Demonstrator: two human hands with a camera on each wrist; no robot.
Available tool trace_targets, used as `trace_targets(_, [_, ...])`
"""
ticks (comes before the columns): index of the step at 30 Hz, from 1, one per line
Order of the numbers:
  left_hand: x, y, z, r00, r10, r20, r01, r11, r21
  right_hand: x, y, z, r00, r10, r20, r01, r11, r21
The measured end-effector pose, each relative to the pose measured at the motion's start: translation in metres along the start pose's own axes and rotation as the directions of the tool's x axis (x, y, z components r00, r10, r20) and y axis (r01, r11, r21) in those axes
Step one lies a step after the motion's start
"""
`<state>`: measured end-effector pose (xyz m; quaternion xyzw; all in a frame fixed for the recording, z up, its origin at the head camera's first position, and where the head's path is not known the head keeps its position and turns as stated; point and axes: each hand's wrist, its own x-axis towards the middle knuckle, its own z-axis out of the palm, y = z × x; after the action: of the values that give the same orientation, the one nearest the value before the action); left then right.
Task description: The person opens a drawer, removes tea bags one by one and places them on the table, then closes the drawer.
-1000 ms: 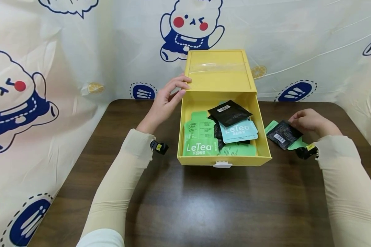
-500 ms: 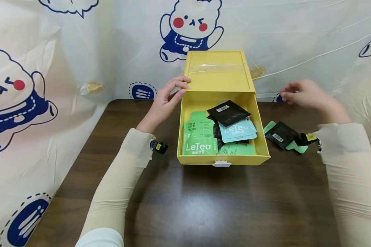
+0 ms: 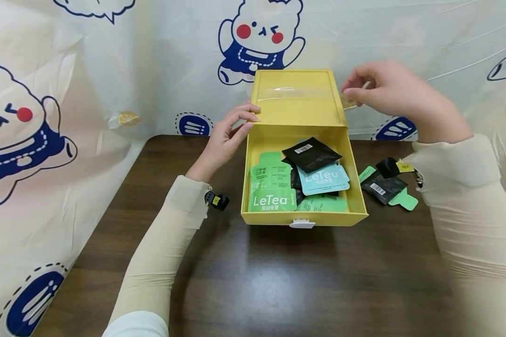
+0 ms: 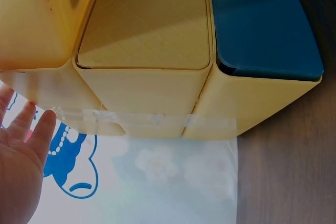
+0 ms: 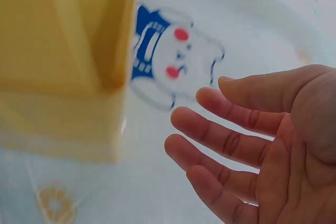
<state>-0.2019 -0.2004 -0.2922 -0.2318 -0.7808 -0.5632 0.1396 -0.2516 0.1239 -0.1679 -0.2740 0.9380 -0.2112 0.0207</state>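
A yellow drawer box point(image 3: 297, 111) stands on the table with one drawer point(image 3: 270, 218) pulled out toward me. Inside lie a green LeTea packet point(image 3: 273, 187), a light blue packet point(image 3: 325, 179), black sachets point(image 3: 312, 155) and more green. My left hand point(image 3: 225, 136) rests its fingertips against the left edge of the box top, fingers fairly straight. Raised beside the top's right edge is my right hand point(image 3: 398, 91); in the right wrist view its fingers point(image 5: 210, 132) are loosely bent with nothing in them.
On the table right of the drawer lies a black sachet point(image 3: 381, 186) over green packets point(image 3: 406, 200), partly under the wrist camera. Clear tape point(image 4: 152, 119) crosses the box side in the left wrist view, near a dark blue-green panel point(image 4: 268, 24). A printed curtain point(image 3: 185, 56) hangs behind.
My right hand has left the sachets on the table, risen, and moved left to the box top's right edge. My left hand has stayed in place.
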Motion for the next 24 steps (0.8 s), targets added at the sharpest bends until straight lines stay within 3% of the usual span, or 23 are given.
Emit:
trace_targets(7, [0.0, -0.002, 0.0, 1.0, 0.004, 0.002, -0.004, 1.0, -0.012, 0.01, -0.045, 0.005, 0.995, -0.096, 0.022, 0.097, 0.995, -0.025])
trace_targets(11, [0.0, -0.001, -0.001, 1.0, 0.008, 0.002, -0.008, 1.0, -0.008, 0.014, -0.063, 0.013, 0.98, -0.191, 0.054, 0.192, 0.981, 0.0])
trace_targets(15, [0.0, -0.001, 0.0, 1.0, -0.002, 0.004, 0.002, 1.0, -0.013, 0.017, -0.077, 0.022, 0.951, -0.28, 0.131, 0.277, 0.96, 0.047])
trace_targets(24, [0.0, -0.001, 0.0, 1.0, 0.013, 0.004, -0.013, 1.0, -0.018, 0.029, -0.095, 0.05, 0.868, -0.386, 0.311, 0.379, 0.921, 0.087])
